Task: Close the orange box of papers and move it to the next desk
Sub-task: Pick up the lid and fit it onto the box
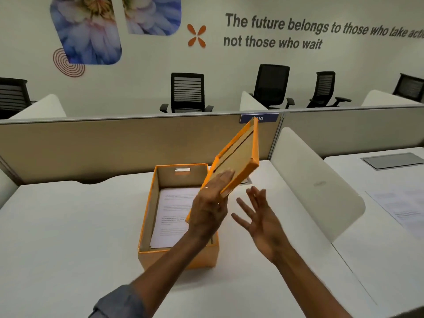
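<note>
Orange box [176, 255]: open, standing on the white desk [57, 226], taken here as the landmark.

Papers [172, 216]: a printed stack lying flat inside the box; the text is too blurred to read.

Lid [236, 157]: orange outside, brown inside, held tilted in the air above the box's right side, hollow face turned toward the camera. Its lower corner is hidden behind the left hand.

Left hand [211, 203]: reaching across above the box, fingers flat against the lid's inner face, gripping its lower edge. The thumb is not visible.

Right hand [259, 216]: just right of the box, below the lid, fingers spread, palm up, holding nothing and touching nothing.

Next desk [378, 237]: right of the box, beyond a white divider [316, 182]; it carries loose sheets [401, 207], faint and cut off by the frame edge.
</note>
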### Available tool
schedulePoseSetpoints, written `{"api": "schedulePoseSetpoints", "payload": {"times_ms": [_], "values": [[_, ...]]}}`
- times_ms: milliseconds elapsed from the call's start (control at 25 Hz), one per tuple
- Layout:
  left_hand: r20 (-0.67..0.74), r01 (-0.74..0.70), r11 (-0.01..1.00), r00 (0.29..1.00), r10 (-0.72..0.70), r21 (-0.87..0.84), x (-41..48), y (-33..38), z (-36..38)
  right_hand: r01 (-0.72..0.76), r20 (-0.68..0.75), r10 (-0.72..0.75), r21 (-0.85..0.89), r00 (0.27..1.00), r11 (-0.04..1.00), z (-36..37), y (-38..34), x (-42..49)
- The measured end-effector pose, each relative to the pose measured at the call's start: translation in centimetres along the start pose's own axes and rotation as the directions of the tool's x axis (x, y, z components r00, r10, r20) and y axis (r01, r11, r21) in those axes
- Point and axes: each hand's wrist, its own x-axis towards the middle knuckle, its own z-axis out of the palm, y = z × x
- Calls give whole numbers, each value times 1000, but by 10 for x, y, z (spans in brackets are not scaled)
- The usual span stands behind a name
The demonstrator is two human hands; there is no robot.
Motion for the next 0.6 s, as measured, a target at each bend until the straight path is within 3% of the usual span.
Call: {"api": "schedulePoseSetpoints", "payload": {"times_ms": [80,160,200,320,480,600], "values": [[-97,323,908,928,-359,-267,-1,18,-8,-177,41,180,-57,983,982,20,38,-1],[-75,540,695,762,-644,-475,-3,27,-15,-222,90,224,-35,970,974,38,64,-2],[-76,569,635,711,-699,-522,-6,28,-23,-204,79,206,-27,975,978,46,69,-2],[-137,530,607,676,-724,-592,-14,10,-56,-109,2,110,-76,994,991,52,70,3],[-178,644,441,432,-884,-625,-36,-72,-109,-15,14,20,-321,1000,947,38,71,22],[-127,791,448,437,-890,-416,-73,-112,-126,8,54,24,-520,998,854,39,78,41]]}}
